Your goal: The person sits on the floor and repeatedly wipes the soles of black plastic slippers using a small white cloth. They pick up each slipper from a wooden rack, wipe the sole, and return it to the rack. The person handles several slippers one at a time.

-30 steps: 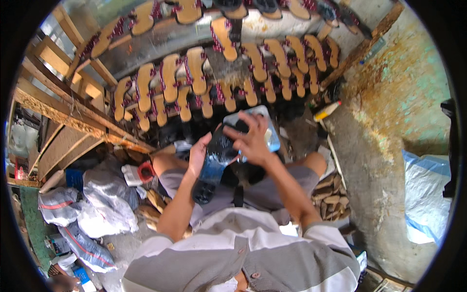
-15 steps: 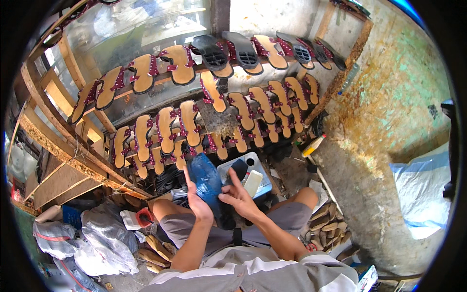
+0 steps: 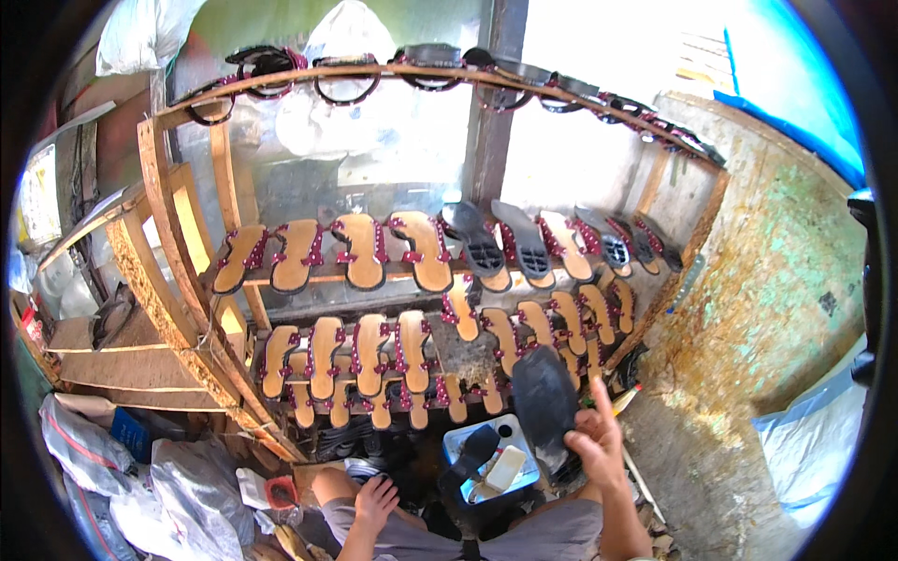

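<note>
My right hand (image 3: 599,444) holds up a black shoe sole (image 3: 544,397), gripping its lower right edge with the thumb across it and the index finger stretched upward. The sole stands tilted in front of the lower sandal row. My left hand (image 3: 376,502) rests by my left thigh, its fingers stretched and nothing seen in them. Between my knees, a black foot-shaped piece (image 3: 477,447) rises partly in front of a light blue tub (image 3: 524,479). Inside the tub lies a pale oblong block (image 3: 506,467); the foot-shaped piece's lower end is lost in shadow.
A wooden rack (image 3: 318,273) ahead bears rows of tan sandals (image 3: 365,254) with dark red dotted straps. Plastic bags (image 3: 201,486) and a red-rimmed container (image 3: 280,492) lie at left. A white-blue sack (image 3: 812,435) leans at right. A yellow bottle (image 3: 625,396) lies beyond my right hand.
The view has tilted up toward the rack. Both hands were at a glossy blue-looking, sole-shaped piece; now my left hand is away by the thigh, and my right hand has moved right, holding a black sole.
</note>
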Motion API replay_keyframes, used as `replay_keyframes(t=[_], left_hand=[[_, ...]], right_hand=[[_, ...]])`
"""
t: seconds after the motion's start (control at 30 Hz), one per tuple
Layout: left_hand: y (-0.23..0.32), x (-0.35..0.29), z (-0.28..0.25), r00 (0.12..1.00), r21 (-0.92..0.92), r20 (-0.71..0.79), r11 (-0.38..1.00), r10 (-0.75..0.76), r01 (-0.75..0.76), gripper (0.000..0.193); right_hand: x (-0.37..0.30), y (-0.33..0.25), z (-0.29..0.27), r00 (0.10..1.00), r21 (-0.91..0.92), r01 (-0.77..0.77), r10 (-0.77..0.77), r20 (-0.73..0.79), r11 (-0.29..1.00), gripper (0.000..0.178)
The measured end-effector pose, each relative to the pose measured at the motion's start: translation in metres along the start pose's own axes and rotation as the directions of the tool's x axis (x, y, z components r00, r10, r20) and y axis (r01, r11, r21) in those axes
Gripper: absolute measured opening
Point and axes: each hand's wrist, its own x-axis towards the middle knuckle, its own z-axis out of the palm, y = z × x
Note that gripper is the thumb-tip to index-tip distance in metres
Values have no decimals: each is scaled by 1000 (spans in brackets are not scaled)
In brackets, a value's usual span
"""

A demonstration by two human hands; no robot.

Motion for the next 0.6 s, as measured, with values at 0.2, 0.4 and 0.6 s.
replay_keyframes(t=[0.2, 0.4, 0.6], left_hand=[[-40, 42, -63, 995, -39, 96, 999, -22, 26, 52], [-47, 56, -52, 997, 158, 70, 987, -17, 5, 57], [-53, 57, -42, 998, 202, 59, 979, 24, -36, 55]], right_hand=[[56, -73, -24, 965, -52, 219, -224, -136, 974, 92], [99, -154, -4, 930, 118, 367, -359, -83, 923, 87], [179, -244, 62, 811, 159, 548, -568, 142, 821, 64]])
